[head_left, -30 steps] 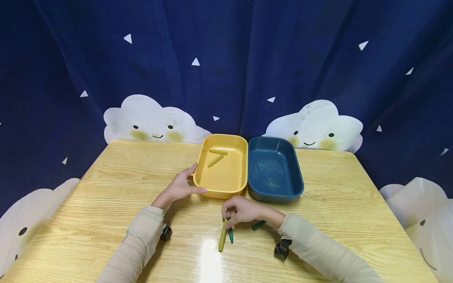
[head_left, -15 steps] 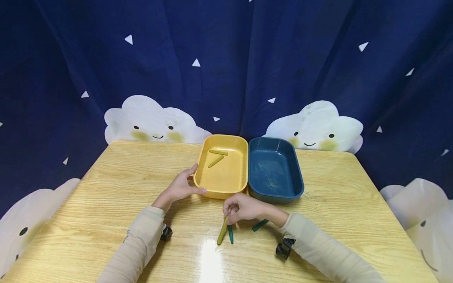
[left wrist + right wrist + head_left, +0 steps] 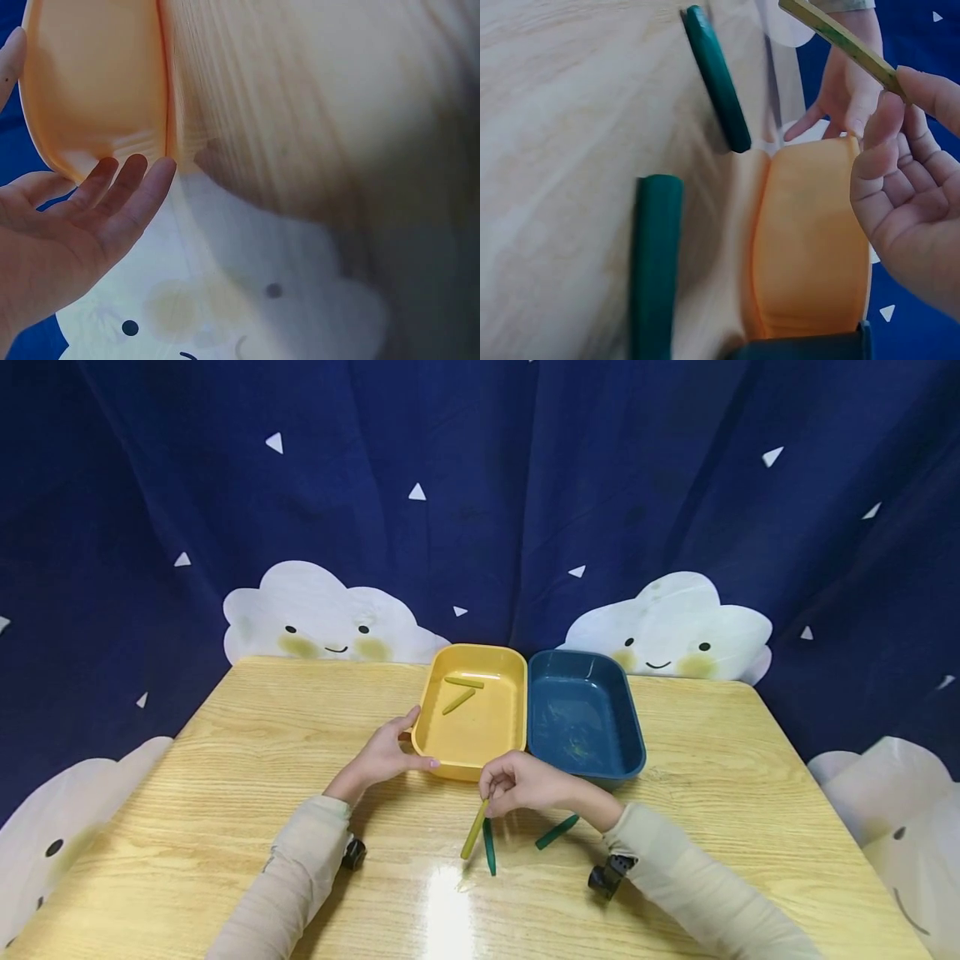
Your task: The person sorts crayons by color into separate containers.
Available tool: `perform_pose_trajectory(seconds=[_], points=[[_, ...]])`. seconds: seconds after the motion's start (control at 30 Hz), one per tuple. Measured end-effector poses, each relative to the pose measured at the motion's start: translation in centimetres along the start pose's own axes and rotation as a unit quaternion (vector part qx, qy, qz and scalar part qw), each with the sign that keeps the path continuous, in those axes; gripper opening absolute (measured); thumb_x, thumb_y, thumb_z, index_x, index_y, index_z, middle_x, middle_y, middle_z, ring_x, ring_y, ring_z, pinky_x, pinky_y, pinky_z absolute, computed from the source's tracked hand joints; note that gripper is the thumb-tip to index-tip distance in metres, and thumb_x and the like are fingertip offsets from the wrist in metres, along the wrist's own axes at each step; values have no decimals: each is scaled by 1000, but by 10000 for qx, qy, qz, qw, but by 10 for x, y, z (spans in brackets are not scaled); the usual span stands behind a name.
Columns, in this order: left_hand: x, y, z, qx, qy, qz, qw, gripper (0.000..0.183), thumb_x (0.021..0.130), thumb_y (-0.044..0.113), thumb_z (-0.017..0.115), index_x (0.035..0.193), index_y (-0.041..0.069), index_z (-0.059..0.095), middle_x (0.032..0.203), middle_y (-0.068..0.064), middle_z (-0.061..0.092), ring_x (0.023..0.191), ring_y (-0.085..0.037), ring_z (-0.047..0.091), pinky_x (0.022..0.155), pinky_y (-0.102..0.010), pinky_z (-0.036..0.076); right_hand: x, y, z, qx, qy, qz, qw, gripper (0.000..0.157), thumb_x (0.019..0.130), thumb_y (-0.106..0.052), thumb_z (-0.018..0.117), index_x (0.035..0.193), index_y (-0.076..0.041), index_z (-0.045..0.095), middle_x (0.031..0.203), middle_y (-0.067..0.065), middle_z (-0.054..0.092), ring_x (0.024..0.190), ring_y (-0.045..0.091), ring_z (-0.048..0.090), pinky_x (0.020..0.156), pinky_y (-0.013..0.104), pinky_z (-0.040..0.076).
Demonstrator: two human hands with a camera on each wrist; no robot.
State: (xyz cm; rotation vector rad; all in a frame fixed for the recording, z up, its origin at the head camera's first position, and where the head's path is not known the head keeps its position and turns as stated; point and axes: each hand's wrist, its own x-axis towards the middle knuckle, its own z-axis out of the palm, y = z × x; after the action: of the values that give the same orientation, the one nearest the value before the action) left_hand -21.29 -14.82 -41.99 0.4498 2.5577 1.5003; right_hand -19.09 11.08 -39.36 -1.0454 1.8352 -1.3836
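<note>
Yellow stick (image 3: 475,831) slants down from the pinching right hand (image 3: 528,782).

The left arm (image 3: 288,868) reaches up from the bottom edge, left of centre; the left hand (image 3: 378,755) spreads, thumb (image 3: 420,763) apart from the fingers (image 3: 139,214). From the lower right slants the right arm (image 3: 705,881); mid-frame, the right hand (image 3: 527,783) pinches, fingers bent.

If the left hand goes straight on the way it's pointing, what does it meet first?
The yellow bin: the left hand points at its near left corner, the fingers along the side and the thumb at the front. They seem to be touching it, though exact contact is hard to judge.
</note>
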Motion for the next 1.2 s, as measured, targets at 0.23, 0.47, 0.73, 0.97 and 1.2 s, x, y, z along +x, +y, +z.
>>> perform_pose_trajectory(seconds=[0.23,0.47,0.73,0.97,1.2], points=[[1,0,-1,-70,-48,-15,10000,99,69,17,80,141,-7,17,143,-24,26,111,-35,47,88,-39,44,2,-10,-7,-107,332,63,9994,9,77,5,65,83,6,59,69,18,61,58,12,54,52,21,41],[2,0,0,-97,-33,-6,9999,99,69,17,80,141,-7,17,141,-26,28,111,-35,47,89,-39,44,5,-21,-18,-226,625,41,9978,10,76,7,65,83,8,59,68,6,61,59,10,55,54,21,44],[4,-4,1,-15,-7,-72,10000,100,69,20,81,142,-5,17,142,-26,27,115,-36,45,95,-43,38,8,-35,-35,48,737,-60,9973,11,76,7,64,84,10,57,70,4,62,61,17,58,56,24,46],[3,-4,1,-23,5,-94,10000,100,69,20,81,142,-5,17,142,-26,27,115,-36,45,96,-43,37,15,-43,-49,-29,1073,-41,9942,12,76,7,63,85,9,57,72,4,63,66,15,61,61,29,49],[1,-2,0,27,7,-158,9999,102,68,22,81,142,-4,17,142,-25,27,114,-35,45,95,-44,37,20,-49,-61,-100,1371,-116,9904,10,76,7,63,84,6,58,70,4,61,64,16,57,60,26,47]])
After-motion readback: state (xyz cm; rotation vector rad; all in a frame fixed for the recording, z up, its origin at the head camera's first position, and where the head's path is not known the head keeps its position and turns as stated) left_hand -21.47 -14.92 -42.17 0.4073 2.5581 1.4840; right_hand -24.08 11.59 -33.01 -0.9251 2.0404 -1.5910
